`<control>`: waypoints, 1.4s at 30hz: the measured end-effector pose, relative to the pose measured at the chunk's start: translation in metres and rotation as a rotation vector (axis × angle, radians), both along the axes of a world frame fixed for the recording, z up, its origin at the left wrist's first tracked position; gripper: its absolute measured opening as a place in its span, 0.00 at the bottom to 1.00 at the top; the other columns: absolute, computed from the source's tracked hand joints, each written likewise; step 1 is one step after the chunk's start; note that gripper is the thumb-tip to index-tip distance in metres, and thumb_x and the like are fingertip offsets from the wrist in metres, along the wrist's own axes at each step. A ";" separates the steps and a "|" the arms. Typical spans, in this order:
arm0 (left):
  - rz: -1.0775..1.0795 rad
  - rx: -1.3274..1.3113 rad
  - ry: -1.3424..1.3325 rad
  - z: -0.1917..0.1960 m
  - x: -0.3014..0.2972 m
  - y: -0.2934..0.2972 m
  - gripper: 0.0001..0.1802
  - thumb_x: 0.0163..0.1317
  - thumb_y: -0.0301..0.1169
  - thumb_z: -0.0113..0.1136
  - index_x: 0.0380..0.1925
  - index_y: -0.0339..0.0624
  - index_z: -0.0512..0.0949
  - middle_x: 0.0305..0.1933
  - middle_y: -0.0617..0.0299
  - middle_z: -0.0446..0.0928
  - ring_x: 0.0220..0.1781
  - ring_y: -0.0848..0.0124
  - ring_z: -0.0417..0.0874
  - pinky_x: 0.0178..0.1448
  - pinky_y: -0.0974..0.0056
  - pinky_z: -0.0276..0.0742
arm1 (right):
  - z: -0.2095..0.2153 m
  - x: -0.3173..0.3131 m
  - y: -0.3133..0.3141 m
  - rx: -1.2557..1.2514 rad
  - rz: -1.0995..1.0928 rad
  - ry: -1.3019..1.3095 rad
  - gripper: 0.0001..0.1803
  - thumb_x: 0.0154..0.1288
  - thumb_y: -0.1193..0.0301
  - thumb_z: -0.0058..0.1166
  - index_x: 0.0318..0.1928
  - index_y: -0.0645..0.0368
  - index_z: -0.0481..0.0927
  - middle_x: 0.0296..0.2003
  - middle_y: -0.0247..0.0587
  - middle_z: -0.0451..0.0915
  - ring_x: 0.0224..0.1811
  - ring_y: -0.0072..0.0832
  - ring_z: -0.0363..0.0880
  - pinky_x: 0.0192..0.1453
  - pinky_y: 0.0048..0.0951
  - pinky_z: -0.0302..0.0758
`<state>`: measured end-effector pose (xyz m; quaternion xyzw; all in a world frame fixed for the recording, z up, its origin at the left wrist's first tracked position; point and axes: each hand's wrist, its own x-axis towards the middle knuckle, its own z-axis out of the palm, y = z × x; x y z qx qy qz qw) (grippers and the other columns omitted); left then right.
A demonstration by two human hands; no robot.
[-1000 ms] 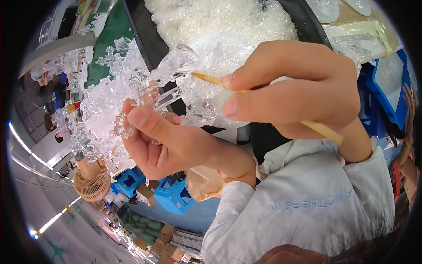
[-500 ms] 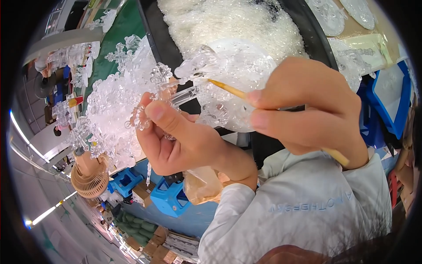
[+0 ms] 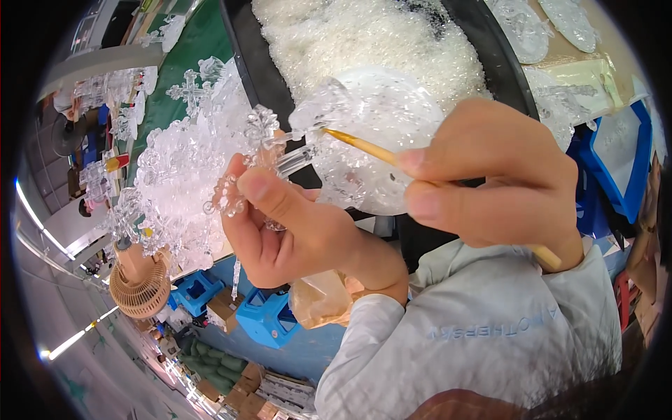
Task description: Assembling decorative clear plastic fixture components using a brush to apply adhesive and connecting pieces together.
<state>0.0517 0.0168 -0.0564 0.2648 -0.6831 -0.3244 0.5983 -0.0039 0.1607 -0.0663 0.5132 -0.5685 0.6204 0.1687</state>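
Note:
My left hand (image 3: 297, 227) is closed around the ornate end of a clear plastic cross ornament (image 3: 227, 196). Its wide round base (image 3: 385, 98) points away to the right, over a black tray (image 3: 509, 77) heaped with small clear granules (image 3: 378, 35). Between the thumb and fingers of my right hand (image 3: 500, 178) is a thin paintbrush (image 3: 364, 145) with a wooden handle. The yellowish brush tip meets or nearly meets the ornament where its stem joins the base. My left fingers hide part of the cross.
Many similar clear ornaments (image 3: 175, 168) are piled left of the tray on a green surface (image 3: 189, 52). More clear pieces (image 3: 521, 35) lie at the upper right, near a blue bin (image 3: 619, 168). A fan (image 3: 140, 287) and blue stools (image 3: 266, 318) stand at the lower left.
The brush tip has shifted slightly left along the ornament. My left hand and the ornament have turned and moved a little; both grips stay the same.

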 end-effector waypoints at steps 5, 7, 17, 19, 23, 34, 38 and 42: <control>0.010 -0.045 0.001 -0.002 0.000 -0.004 0.16 0.65 0.32 0.61 0.31 0.25 0.77 0.39 0.45 0.83 0.14 0.79 0.68 0.15 0.76 0.57 | 0.004 0.005 0.014 -0.032 0.018 -0.095 0.13 0.52 0.84 0.58 0.41 0.66 0.77 0.38 0.53 0.79 0.21 0.27 0.73 0.21 0.24 0.66; 0.011 -0.002 0.001 -0.003 0.001 -0.004 0.16 0.65 0.33 0.61 0.31 0.25 0.76 0.39 0.45 0.83 0.14 0.79 0.67 0.14 0.76 0.57 | 0.002 0.004 0.013 -0.041 0.020 -0.122 0.13 0.53 0.84 0.57 0.41 0.66 0.76 0.38 0.53 0.78 0.21 0.27 0.73 0.20 0.24 0.66; 0.010 -0.027 0.018 -0.004 0.000 -0.002 0.17 0.65 0.35 0.62 0.32 0.25 0.77 0.39 0.45 0.83 0.13 0.79 0.67 0.14 0.76 0.56 | -0.006 -0.004 -0.004 -0.025 0.011 0.024 0.14 0.46 0.83 0.62 0.38 0.65 0.80 0.33 0.52 0.81 0.21 0.31 0.74 0.23 0.27 0.70; 0.054 -0.034 0.007 -0.004 0.001 -0.002 0.18 0.65 0.35 0.62 0.32 0.26 0.77 0.39 0.45 0.83 0.13 0.79 0.67 0.14 0.76 0.55 | -0.002 -0.005 0.001 0.055 0.052 0.044 0.17 0.43 0.84 0.63 0.38 0.65 0.80 0.35 0.52 0.81 0.22 0.31 0.74 0.23 0.26 0.69; 0.045 -0.047 0.020 -0.003 0.000 0.000 0.18 0.65 0.35 0.62 0.33 0.26 0.77 0.39 0.44 0.83 0.13 0.79 0.66 0.14 0.76 0.55 | -0.005 0.006 -0.002 -0.076 -0.140 -0.043 0.15 0.44 0.83 0.64 0.37 0.65 0.80 0.36 0.54 0.80 0.22 0.30 0.74 0.22 0.26 0.68; 0.039 -0.061 0.032 -0.005 0.000 0.002 0.17 0.64 0.34 0.63 0.35 0.23 0.78 0.35 0.47 0.82 0.15 0.80 0.67 0.15 0.77 0.56 | -0.001 0.001 0.006 -0.051 -0.181 -0.006 0.12 0.47 0.84 0.60 0.35 0.63 0.79 0.36 0.53 0.79 0.21 0.28 0.71 0.23 0.25 0.67; 0.029 -0.055 0.052 -0.008 0.002 0.000 0.17 0.64 0.33 0.63 0.35 0.22 0.78 0.34 0.47 0.82 0.17 0.79 0.69 0.17 0.77 0.58 | -0.005 0.002 -0.002 -0.067 -0.057 -0.027 0.15 0.46 0.84 0.61 0.38 0.62 0.79 0.36 0.52 0.79 0.22 0.29 0.72 0.24 0.25 0.68; 0.026 -0.066 0.068 -0.008 0.006 -0.003 0.19 0.63 0.34 0.64 0.34 0.21 0.79 0.32 0.47 0.82 0.20 0.77 0.73 0.19 0.76 0.62 | -0.003 0.005 -0.003 -0.003 -0.142 -0.053 0.17 0.46 0.86 0.61 0.40 0.62 0.79 0.35 0.51 0.79 0.22 0.30 0.72 0.22 0.27 0.66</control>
